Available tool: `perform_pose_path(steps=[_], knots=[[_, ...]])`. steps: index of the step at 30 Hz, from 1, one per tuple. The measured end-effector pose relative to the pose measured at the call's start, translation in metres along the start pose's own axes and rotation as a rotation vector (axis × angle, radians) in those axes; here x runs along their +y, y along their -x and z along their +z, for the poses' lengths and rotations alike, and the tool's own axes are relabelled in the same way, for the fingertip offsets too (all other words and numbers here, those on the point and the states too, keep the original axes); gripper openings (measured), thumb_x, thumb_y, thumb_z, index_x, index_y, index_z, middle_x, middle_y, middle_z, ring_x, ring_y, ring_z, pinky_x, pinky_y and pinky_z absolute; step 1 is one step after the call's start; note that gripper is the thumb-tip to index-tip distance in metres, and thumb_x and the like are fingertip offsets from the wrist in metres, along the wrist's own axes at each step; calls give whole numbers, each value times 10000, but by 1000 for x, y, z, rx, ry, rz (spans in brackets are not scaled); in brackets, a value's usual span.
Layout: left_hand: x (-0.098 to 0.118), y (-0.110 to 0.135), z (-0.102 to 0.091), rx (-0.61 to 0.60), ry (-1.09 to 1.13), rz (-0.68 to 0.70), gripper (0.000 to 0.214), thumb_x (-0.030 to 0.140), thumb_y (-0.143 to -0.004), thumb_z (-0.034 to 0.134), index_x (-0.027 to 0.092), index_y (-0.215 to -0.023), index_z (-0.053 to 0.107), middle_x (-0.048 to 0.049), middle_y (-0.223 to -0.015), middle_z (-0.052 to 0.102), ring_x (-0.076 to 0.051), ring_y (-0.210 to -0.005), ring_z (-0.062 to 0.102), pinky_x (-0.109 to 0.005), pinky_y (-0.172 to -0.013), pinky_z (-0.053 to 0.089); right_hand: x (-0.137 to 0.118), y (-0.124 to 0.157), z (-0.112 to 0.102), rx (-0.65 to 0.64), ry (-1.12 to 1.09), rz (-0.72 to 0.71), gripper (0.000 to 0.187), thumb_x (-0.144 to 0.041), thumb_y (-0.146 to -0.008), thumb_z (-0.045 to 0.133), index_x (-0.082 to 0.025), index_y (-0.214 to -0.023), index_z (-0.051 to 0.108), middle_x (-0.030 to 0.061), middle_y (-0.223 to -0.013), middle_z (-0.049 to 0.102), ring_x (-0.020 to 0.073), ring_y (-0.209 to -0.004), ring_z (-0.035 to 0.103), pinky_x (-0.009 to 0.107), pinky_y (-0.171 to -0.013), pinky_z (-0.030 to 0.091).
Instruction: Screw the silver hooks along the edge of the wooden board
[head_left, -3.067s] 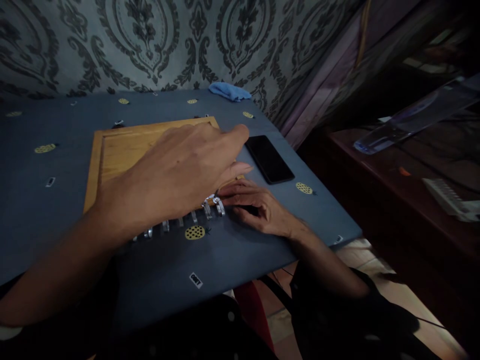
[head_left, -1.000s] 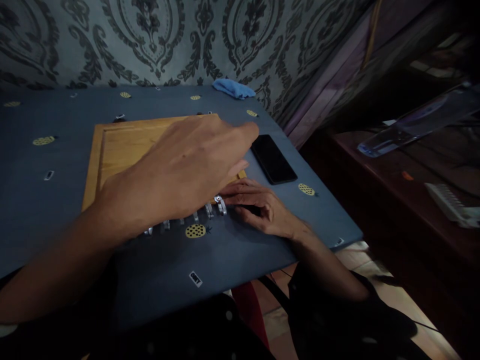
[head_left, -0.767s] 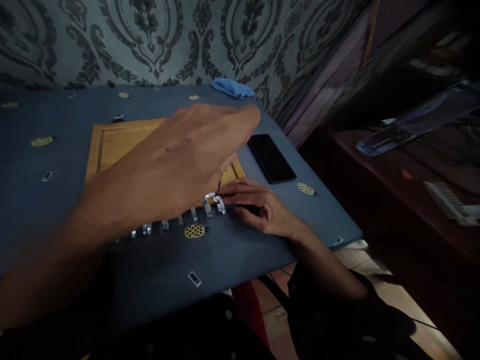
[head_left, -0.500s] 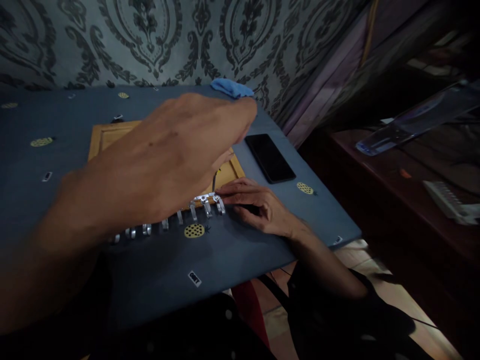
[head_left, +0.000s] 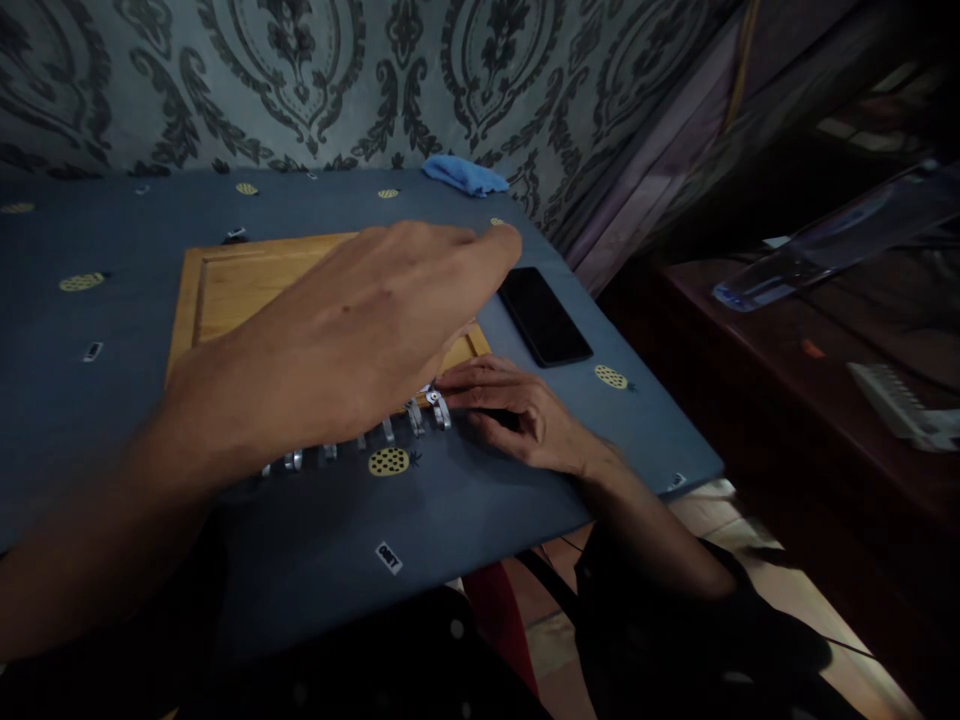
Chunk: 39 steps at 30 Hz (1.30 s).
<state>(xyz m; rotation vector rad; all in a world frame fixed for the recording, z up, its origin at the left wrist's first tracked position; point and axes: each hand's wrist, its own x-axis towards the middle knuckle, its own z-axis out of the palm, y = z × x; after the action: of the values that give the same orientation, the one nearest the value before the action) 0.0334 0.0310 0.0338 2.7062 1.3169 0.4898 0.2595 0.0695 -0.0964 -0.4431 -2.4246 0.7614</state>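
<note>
A wooden board (head_left: 247,290) with a raised border lies on the table. Along its near edge runs a row of curved silver metal fittings (head_left: 437,408). My left hand (head_left: 360,325) is closed above the board and hides much of it. The screwdriver in that hand is almost wholly covered now; its thin shaft and yellow part showed earlier, pointing down at the fittings. My right hand (head_left: 517,410) lies at the board's near right corner, its fingertips pressed together against the last metal fitting, the thumb tucked beneath.
A black phone (head_left: 546,315) lies right of the board. A blue cloth (head_left: 465,175) rests at the back by the patterned wall covering. Beyond the right table edge, a dark red surface (head_left: 787,370) bears a clear plastic bottle (head_left: 810,255) and a white slotted object (head_left: 900,405).
My left hand has moved slightly right and down, with its wrist turned, uncovering more of the board's far left. The yellow part and shaft went out of sight. My right hand stays put.
</note>
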Motion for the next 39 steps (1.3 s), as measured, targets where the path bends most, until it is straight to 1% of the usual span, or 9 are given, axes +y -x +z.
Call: perform_pose_path(steps=[3,6,11,15,21,25,30,34,39], knots=[[2,0,0,-23,-48,24,207,176,-996,366,177,-1041,568,-39,-942,600,-184,-836,557,-315,-729,404,0,0,0,-7,-4,11,284,-127,-930,549,-178,-1149,722,123,-1277,723,239,-1182,660,497,-1023,525],[0,-3,3,7,-43,27,209,239,-1014,372,181,-1018,572,-25,-863,593,-158,-747,535,-302,-680,388,0,0,0,1,9,12,289,-135,-929,553,-197,-1152,725,109,-1277,727,239,-1189,661,505,-1044,516],[-4,-8,10,84,3,-15,47,239,-958,533,206,-979,558,-2,-788,585,-146,-630,489,-314,-573,338,-1,-1,-1,-5,22,25,280,-165,-939,564,-221,-1151,738,96,-1257,737,246,-1213,657,517,-1075,500],[-4,-9,12,165,61,-25,109,233,-932,582,224,-1041,571,-1,-810,608,-164,-664,534,-324,-594,382,-1,-1,-2,2,23,11,279,-161,-934,569,-216,-1149,737,103,-1252,737,243,-1198,664,513,-1067,507],[-1,-9,9,141,75,-19,141,168,-919,551,206,-1046,599,18,-708,538,-159,-619,495,-311,-550,333,-2,-1,-1,-7,25,3,274,-141,-937,565,-180,-1147,738,131,-1252,732,256,-1205,659,513,-1070,499],[-3,-9,8,125,65,-18,155,170,-921,541,199,-1062,598,13,-723,541,-160,-647,515,-307,-558,351,-1,-1,-1,4,24,-7,267,-137,-936,565,-172,-1139,734,137,-1247,733,254,-1186,666,509,-1053,510],[-3,-7,-1,195,9,-14,175,241,-914,571,217,-1084,605,-21,-904,658,-196,-794,638,-338,-672,476,-2,-1,-1,-10,-12,13,268,-128,-932,556,-148,-1136,728,145,-1245,730,236,-1166,659,484,-1020,525],[-1,-4,-9,244,-58,-30,206,331,-892,623,230,-1071,611,-43,-1041,692,-233,-898,664,-375,-744,508,-1,-1,-1,-8,-12,10,248,-122,-934,561,-150,-1120,723,142,-1254,730,229,-1174,660,489,-1027,518],[-3,-4,-5,246,-78,-2,185,154,-885,568,201,-1056,619,-3,-891,673,-180,-765,635,-323,-673,472,-1,0,-1,-14,-2,9,265,-122,-936,561,-167,-1144,718,132,-1271,724,233,-1187,656,487,-1034,516]])
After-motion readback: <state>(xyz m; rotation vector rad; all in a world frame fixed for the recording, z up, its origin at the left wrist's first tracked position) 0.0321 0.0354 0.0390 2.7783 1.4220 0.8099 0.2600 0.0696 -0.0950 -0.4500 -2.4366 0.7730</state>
